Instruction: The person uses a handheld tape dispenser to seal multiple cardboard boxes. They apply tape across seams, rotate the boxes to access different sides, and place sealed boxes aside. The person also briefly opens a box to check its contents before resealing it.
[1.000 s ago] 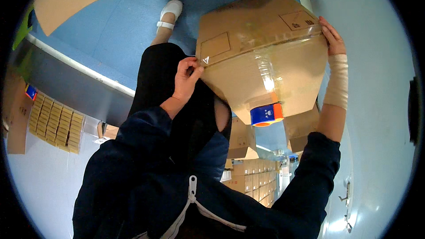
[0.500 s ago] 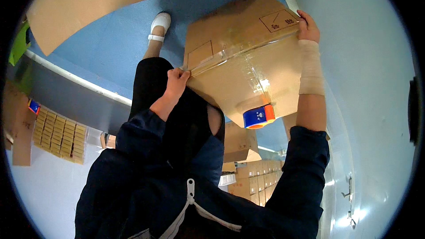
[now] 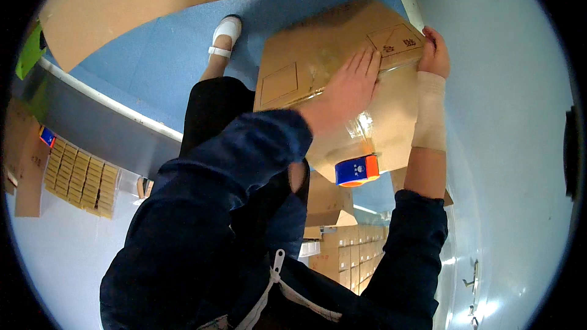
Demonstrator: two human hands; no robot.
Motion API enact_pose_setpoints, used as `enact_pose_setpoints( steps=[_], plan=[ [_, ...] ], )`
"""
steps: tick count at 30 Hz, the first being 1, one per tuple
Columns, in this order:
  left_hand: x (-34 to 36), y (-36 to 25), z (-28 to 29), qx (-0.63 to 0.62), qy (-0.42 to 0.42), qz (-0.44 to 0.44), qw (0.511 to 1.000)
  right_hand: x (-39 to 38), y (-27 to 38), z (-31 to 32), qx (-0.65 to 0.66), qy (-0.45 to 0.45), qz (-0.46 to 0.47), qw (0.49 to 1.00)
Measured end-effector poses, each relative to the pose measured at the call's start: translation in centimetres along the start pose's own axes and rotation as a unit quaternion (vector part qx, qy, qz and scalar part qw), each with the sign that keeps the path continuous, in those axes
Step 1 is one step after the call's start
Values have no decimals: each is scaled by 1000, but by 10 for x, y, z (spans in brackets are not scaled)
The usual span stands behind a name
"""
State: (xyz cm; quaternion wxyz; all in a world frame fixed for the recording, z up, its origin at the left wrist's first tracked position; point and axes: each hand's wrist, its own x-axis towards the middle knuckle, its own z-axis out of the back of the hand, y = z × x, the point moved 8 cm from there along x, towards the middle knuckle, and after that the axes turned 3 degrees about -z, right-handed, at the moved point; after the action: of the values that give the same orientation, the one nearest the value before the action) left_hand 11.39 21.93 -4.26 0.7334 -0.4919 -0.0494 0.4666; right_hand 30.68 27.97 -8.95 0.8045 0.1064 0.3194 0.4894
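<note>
Brown cardboard carton (image 3: 394, 116) with flat, angular faces stands between the person's black-trousered leg (image 3: 211, 110) and a smooth pale wall (image 3: 507, 116), a navy sleeve (image 3: 244, 140) blocking my view of its left edge, while beyond it a white strapped shoe (image 3: 228, 33) rests on blue floor (image 3: 147, 67). A blue-and-orange tape dispenser (image 3: 357, 171) sits against its near face below glossy clear tape (image 3: 362, 123). Across its seam the left hand (image 3: 347, 88) lies flat, fingers together; at its right corner the right hand (image 3: 435, 55) curls, its grip unclear.
</note>
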Motion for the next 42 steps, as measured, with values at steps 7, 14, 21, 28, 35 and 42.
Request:
enact_pose_setpoints(
  steps=[7, 14, 21, 28, 35, 42],
  plan=[
    [-44, 47, 1, -105, 61, 36, 992, 0, 5, 0, 36, -10, 0, 999],
    [-158, 100, 37, -95, 126, 30, 987, 2, 1, 0, 17, -19, -22, 999],
    [-151, 95, 30, -127, 133, 10, 983, -31, 5, 54, -87, -237, 147, 956],
    [-107, 89, 10, -253, 143, 120, 949, -364, -41, 70, 204, -254, -357, 876],
    [-116, 77, -27, -270, 141, 203, 930, -535, -74, -41, 18, -196, -437, 877],
    [-183, -21, -30, -295, 140, 185, 927, -543, -135, -4, -96, -134, -500, 850]
  ],
)
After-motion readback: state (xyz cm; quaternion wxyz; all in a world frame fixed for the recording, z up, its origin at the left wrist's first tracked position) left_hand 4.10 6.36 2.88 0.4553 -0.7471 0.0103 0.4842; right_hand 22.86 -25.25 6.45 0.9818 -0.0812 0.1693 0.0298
